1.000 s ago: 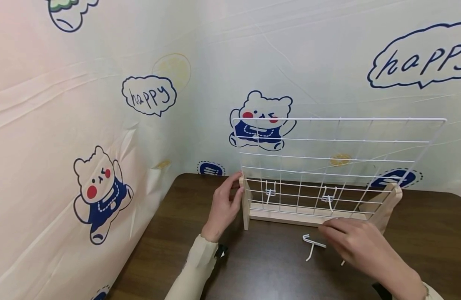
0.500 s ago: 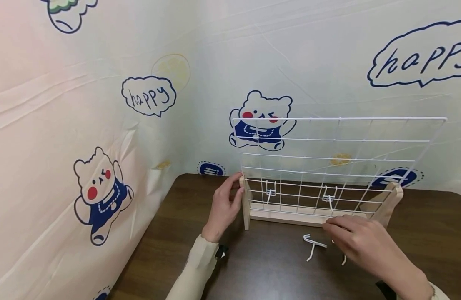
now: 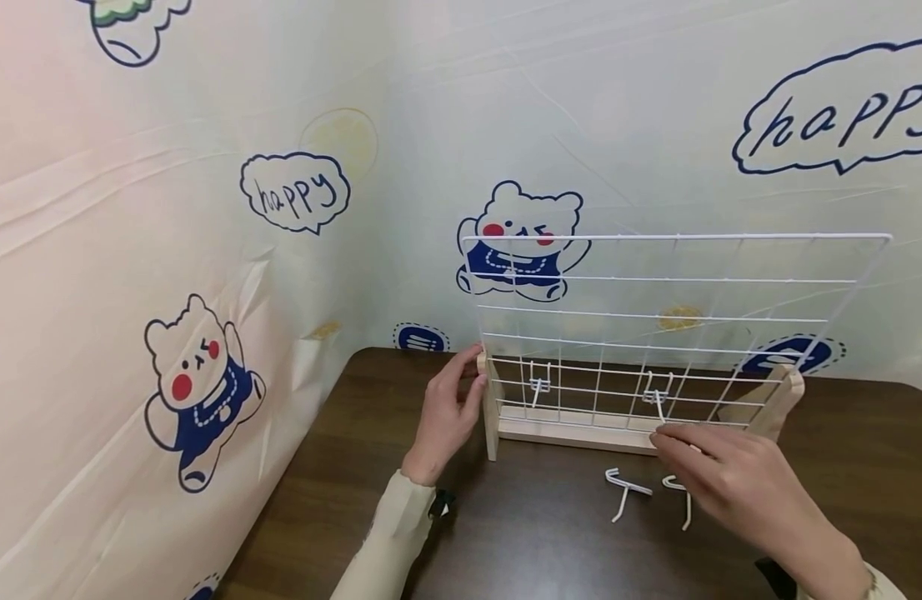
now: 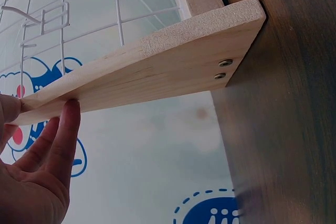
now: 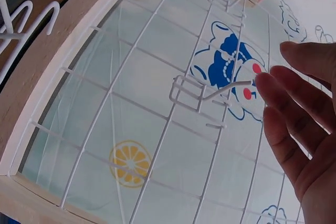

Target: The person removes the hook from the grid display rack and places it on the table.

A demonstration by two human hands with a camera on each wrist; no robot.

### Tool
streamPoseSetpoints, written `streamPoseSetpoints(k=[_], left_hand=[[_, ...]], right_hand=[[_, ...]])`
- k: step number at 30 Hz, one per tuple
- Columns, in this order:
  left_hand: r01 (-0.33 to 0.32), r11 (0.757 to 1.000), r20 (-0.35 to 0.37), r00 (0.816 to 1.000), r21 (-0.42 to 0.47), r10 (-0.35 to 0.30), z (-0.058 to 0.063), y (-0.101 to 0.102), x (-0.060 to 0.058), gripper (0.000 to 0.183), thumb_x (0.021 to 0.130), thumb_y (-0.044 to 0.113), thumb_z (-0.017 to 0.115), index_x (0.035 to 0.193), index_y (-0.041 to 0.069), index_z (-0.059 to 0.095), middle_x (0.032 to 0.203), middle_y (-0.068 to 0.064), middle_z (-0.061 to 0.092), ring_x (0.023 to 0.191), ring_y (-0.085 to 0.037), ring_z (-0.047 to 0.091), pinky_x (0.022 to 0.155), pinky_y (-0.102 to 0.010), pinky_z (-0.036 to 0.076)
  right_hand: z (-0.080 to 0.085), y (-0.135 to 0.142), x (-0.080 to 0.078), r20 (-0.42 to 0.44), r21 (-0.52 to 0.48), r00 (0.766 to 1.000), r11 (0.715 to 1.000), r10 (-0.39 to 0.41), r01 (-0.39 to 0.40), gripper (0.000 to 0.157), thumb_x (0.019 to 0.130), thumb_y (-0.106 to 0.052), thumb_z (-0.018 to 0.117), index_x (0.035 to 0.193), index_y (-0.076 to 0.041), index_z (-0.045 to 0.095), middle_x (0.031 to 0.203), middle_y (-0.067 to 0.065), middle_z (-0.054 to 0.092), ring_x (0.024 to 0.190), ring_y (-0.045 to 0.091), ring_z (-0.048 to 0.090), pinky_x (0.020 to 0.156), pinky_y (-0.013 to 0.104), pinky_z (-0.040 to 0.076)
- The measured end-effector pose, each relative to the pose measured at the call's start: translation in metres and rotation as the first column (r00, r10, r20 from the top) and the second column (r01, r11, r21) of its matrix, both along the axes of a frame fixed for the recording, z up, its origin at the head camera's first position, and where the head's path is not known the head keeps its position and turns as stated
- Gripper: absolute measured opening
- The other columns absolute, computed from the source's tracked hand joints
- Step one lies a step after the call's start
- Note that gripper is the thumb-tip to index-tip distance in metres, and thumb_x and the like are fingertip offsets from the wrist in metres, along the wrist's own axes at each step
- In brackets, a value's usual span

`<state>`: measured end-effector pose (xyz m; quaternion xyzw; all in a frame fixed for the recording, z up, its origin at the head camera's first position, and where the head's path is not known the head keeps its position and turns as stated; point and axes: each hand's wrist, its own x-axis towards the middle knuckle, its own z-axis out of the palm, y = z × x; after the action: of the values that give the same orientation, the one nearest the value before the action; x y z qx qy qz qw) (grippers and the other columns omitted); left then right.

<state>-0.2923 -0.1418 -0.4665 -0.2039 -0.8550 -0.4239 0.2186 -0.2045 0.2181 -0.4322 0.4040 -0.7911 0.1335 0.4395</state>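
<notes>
A white wire grid rack [image 3: 618, 237] stands on the table between two wooden side panels. My left hand [image 3: 448, 408] holds the left side panel [image 4: 157, 66] near its upper end, thumb on one side and fingertips on the other. Two white wire hooks hang on the grid: a left hook [image 3: 539, 385] and a right hook [image 3: 655, 397]. Just in front of the right one is my right hand [image 3: 746, 487]; in the right wrist view its fingers [image 5: 283, 98] are loosely bent with nothing between them, fingertips near the hook's prong.
Two loose white hooks lie on the table before the rack, one hook [image 3: 623, 492] to the left and another hook [image 3: 686, 504] partly behind the right hand. A wooden base bar [image 3: 566, 432] joins the panels. Printed fabric [image 3: 401, 250] hangs behind the dark table [image 3: 506, 533].
My right hand has shifted slightly up and to the right, uncovering more of the second loose hook. The left hand stays on the side panel, and the hung hooks look the same.
</notes>
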Motion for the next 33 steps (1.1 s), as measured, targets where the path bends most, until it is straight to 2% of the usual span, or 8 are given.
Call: streamPoseSetpoints(k=[7, 16, 26, 33], left_hand=[[-0.004, 1.0, 0.015, 1.0, 0.0, 0.004, 0.0, 0.001, 0.0, 0.043, 0.106, 0.02, 0.062, 0.148, 0.019, 0.054, 0.131, -0.008, 0.07, 0.11, -0.023, 0.072, 0.078, -0.028, 0.065], [-0.004, 1.0, -0.003, 1.0, -0.004, 0.004, 0.0, 0.001, -0.001, 0.042, 0.105, 0.018, 0.062, 0.147, 0.011, 0.055, 0.13, -0.01, 0.07, 0.108, -0.024, 0.073, 0.076, -0.03, 0.066], [-0.005, 1.0, 0.011, 1.0, -0.001, 0.005, 0.0, 0.001, -0.001, 0.043, 0.105, 0.017, 0.062, 0.147, 0.013, 0.055, 0.13, -0.009, 0.07, 0.109, -0.024, 0.072, 0.076, -0.032, 0.066], [-0.009, 1.0, 0.027, 1.0, -0.002, 0.009, 0.001, 0.001, -0.001, 0.043, 0.105, 0.017, 0.062, 0.148, 0.015, 0.055, 0.13, -0.008, 0.07, 0.109, -0.022, 0.072, 0.077, -0.028, 0.065]], right_hand=[[0.004, 0.001, -0.003, -0.05, -0.062, 0.999, 0.998, 0.006, -0.009, 0.047, 0.112, -0.034, 0.045, 0.098, -0.007, 0.082, 0.093, 0.006, 0.079, 0.065, 0.023, 0.072, 0.056, 0.04, 0.057], [0.001, 0.007, -0.008, -0.039, -0.064, 0.999, 0.998, -0.008, 0.006, 0.046, 0.111, -0.033, 0.048, 0.097, -0.005, 0.082, 0.093, 0.008, 0.079, 0.069, 0.024, 0.074, 0.058, 0.041, 0.058], [-0.003, 0.011, -0.012, -0.017, -0.068, 1.0, 0.997, -0.026, 0.025, 0.047, 0.111, -0.036, 0.047, 0.099, -0.007, 0.082, 0.095, 0.006, 0.08, 0.071, 0.023, 0.075, 0.06, 0.042, 0.058], [-0.005, 0.013, -0.015, -0.006, -0.065, 0.999, 0.997, -0.033, 0.033, 0.048, 0.112, -0.035, 0.046, 0.099, -0.007, 0.082, 0.094, 0.006, 0.08, 0.071, 0.025, 0.075, 0.061, 0.043, 0.058]])
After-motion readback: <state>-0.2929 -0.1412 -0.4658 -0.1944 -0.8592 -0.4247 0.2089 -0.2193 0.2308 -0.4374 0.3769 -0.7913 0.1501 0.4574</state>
